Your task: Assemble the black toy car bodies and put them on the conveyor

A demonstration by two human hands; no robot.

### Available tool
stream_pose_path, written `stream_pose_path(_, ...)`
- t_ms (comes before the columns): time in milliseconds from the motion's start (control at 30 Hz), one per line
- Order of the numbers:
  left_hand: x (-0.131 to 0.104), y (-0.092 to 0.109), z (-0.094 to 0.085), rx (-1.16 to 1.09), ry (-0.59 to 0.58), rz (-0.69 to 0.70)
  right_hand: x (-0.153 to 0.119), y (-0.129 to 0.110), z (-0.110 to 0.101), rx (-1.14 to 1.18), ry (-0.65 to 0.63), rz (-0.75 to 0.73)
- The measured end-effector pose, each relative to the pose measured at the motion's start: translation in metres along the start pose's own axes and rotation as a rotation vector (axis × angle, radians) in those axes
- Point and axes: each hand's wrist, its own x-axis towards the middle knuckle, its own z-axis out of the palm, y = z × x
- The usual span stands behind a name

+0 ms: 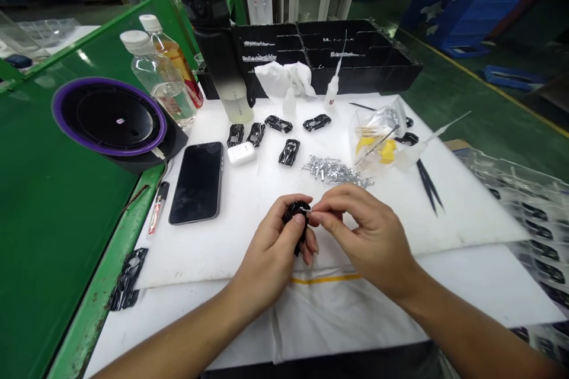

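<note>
My left hand (pixel 272 251) is closed around a glossy black toy car body (pixel 293 209), holding it end-up above the near part of the white board. At its upper end, my right hand (pixel 371 237) pinches a small silvery part (pixel 304 209), which touches the car body or lies very close to it. Fingers cover most of both pieces. Beyond my hands lies a loose pile of small silvery parts (pixel 333 170). Several similar black car bodies are spread behind it, one car body (pixel 289 152) being nearest the pile.
A phone (pixel 196 183), white earbud case (pixel 241 153) and purple-rimmed fan (pixel 109 121) are on the left. Tweezers (pixel 429 186) and a bag of swabs (pixel 377 136) lie right. A dropper bottle (pixel 332 90) and tall tumbler (pixel 226 71) stand before a black divided tray (pixel 368 78).
</note>
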Motion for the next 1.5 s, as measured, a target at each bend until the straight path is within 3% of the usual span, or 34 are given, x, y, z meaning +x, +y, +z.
stream_pose_path(200,-0.002,-0.0023,0.0011,0.003,0.013,-0.003,-0.0004,0.0013,0.0078,0.012,-0.004,0.01)
stream_pose_path(567,-0.0043,-0.0009,0.006,0.042,0.075,0.03,-0.0012,-0.0028,0.0096,0.016,0.016,-0.108)
stream_pose_path(1033,-0.0058,-0.0041,0.0059,0.038,0.084,0.031,0.0027,-0.0022,0.0052,0.122,-0.072,-0.012)
stream_pose_path(1367,-0.0076,-0.0048,0.0066,0.079,0.084,0.054,-0.0013,0.0005,0.0033,0.016,-0.054,-0.173)
stream_pose_path(1500,-0.0089,-0.0055,0.0076,0.062,0.087,0.05,-0.0003,-0.0008,0.0033,0.014,-0.046,-0.136)
